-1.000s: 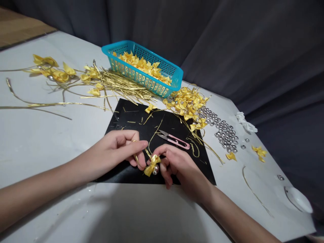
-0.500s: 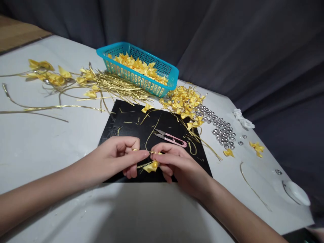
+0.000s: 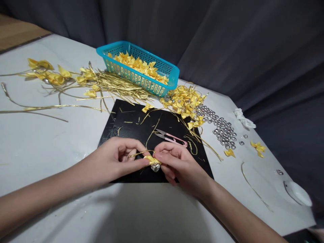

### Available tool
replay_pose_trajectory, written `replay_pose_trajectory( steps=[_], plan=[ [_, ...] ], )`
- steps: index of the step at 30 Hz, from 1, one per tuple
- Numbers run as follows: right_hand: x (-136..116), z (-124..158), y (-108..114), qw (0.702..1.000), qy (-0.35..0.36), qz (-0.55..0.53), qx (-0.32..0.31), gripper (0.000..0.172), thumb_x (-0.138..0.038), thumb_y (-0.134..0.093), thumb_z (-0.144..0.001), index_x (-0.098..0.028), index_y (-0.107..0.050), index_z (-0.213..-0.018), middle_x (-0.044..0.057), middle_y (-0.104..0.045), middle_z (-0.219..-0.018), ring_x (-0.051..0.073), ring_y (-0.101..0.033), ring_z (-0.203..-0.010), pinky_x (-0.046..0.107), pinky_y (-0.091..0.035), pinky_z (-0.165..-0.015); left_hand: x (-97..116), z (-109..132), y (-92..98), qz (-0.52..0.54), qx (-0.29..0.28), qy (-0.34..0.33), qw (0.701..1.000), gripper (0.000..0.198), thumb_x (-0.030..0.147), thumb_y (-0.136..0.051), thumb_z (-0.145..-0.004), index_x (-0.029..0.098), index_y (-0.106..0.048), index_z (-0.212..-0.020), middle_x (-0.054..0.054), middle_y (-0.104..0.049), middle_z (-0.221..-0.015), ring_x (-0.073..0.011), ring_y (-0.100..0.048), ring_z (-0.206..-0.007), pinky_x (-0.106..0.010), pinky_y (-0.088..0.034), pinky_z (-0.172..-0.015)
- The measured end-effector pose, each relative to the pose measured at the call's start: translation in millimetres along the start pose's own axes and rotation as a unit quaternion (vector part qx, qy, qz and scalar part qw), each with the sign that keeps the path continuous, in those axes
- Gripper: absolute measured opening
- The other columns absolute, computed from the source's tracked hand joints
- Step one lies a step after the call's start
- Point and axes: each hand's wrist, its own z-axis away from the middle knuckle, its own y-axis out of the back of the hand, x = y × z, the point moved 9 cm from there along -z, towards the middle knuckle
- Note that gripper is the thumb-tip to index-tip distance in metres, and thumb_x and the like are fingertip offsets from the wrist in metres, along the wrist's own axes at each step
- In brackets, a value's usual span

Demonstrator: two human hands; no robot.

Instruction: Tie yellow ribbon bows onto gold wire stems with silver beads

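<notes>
Over the black mat, my left hand pinches one side of a yellow ribbon bow between thumb and finger. My right hand is closed on the bow's other side. A silver heart-shaped bead hangs at the bow's lower edge, facing me. A gold cord arches from the bow toward my left fingers. Pink-handled thread snips lie on the mat just beyond my right hand, beside loose cord scraps.
A blue basket of yellow bows stands at the back. Before it lies a bundle of gold cords. Finished-looking bows with cords and a pile of silver beads sit to the right. More bows and cords spread left.
The bow has been turned so its silver bead now faces me. My left thumb and finger have shifted from the cord onto the bow's side.
</notes>
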Motion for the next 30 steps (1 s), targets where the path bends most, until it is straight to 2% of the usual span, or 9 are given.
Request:
replay_pose_trajectory(
  steps=[4,7,12,17,21,24,26,28,30],
  plan=[
    [2,0,1,1.0,-0.005,0.005,0.014,0.017,-0.032,-0.058,-0.084,-0.017,-0.052,-0.078,-0.01,-0.043,-0.039,0.003,-0.031,-0.031,0.014,-0.027,-0.034,2,1,-2.0,0.013,-0.019,-0.024,0.999,0.029,0.044,-0.058,-0.081,0.017,-0.063,-0.073,0.009,-0.026,-0.052,-0.0087,-0.024,-0.048,-0.024,-0.016,-0.046],
    [1,0,3,1.0,-0.005,0.004,0.019,0.019,-0.035,-0.055,-0.087,-0.019,-0.049,-0.078,-0.01,-0.041,-0.039,0.004,-0.029,-0.03,0.015,-0.027,-0.033,0,1,-1.2,0.017,-0.02,-0.011,1.0,0.028,0.044,-0.058,-0.081,0.018,-0.063,-0.075,0.009,-0.026,-0.052,-0.0086,-0.023,-0.047,-0.023,-0.016,-0.045],
    [-2,1,-2,0.998,-0.007,0.057,-0.018,0.027,-0.044,-0.057,-0.086,-0.017,-0.054,-0.081,-0.009,-0.041,-0.044,0.004,-0.033,-0.035,0.014,-0.031,-0.036,-3,1,-4.4,0.015,-0.038,0.004,0.999,0.029,0.046,-0.057,-0.081,0.018,-0.063,-0.078,0.009,-0.028,-0.052,-0.0091,-0.023,-0.048,-0.023,-0.015,-0.044],
    [-1,2,-3,0.999,-0.008,0.029,-0.013,0.02,-0.035,-0.062,-0.083,-0.017,-0.054,-0.079,-0.011,-0.037,-0.042,0.003,-0.027,-0.036,0.013,-0.03,-0.036,0,2,-9.0,0.021,-0.057,-0.006,0.998,0.031,0.048,-0.055,-0.083,0.018,-0.06,-0.076,0.008,-0.029,-0.054,-0.0095,-0.024,-0.049,-0.024,-0.015,-0.045],
    [0,-1,-1,0.999,-0.005,-0.035,0.002,0.02,-0.036,-0.06,-0.083,-0.018,-0.052,-0.08,-0.011,-0.034,-0.044,0.004,-0.022,-0.037,0.013,-0.033,-0.034,6,1,-4.0,0.019,-0.032,-0.028,0.999,0.032,0.049,-0.05,-0.086,0.02,-0.057,-0.075,0.006,-0.036,-0.061,-0.0103,-0.03,-0.053,-0.023,-0.021,-0.046],
    [0,-2,1,1.0,-0.007,-0.028,0.01,0.022,-0.038,-0.059,-0.084,-0.018,-0.05,-0.08,-0.012,-0.033,-0.043,0.004,-0.021,-0.036,0.012,-0.033,-0.033,12,0,6.3,0.027,0.013,-0.077,0.997,0.029,0.042,-0.051,-0.088,0.019,-0.056,-0.071,0.001,-0.054,-0.086,-0.0104,-0.043,-0.066,-0.021,-0.034,-0.056],
    [0,-2,1,1.0,-0.002,-0.011,0.006,0.022,-0.038,-0.059,-0.085,-0.018,-0.05,-0.082,-0.012,-0.035,-0.042,0.003,-0.021,-0.034,0.012,-0.034,-0.033,10,-1,10.0,0.065,0.027,-0.079,0.994,0.023,0.038,-0.053,-0.088,0.019,-0.056,-0.074,0.0,-0.056,-0.102,-0.0111,-0.049,-0.077,-0.021,-0.04,-0.067],
    [-1,-2,1,1.0,0.011,0.007,0.011,0.021,-0.037,-0.058,-0.086,-0.018,-0.051,-0.084,-0.013,-0.035,-0.04,0.002,-0.023,-0.033,0.012,-0.035,-0.034,4,-3,8.3,0.125,0.017,-0.059,0.99,0.015,0.035,-0.06,-0.084,0.021,-0.055,-0.083,0.001,-0.058,-0.102,-0.0118,-0.053,-0.081,-0.022,-0.042,-0.072],
    [-2,-1,1,0.999,0.026,0.021,0.026,0.021,-0.037,-0.058,-0.086,-0.018,-0.05,-0.085,-0.013,-0.036,-0.04,0.003,-0.026,-0.032,0.012,-0.036,-0.035,1,-3,0.4,0.187,-0.023,-0.042,0.981,0.023,0.03,-0.067,-0.079,0.022,-0.051,-0.092,0.002,-0.059,-0.095,-0.0117,-0.055,-0.081,-0.021,-0.043,-0.069]
  ],
)
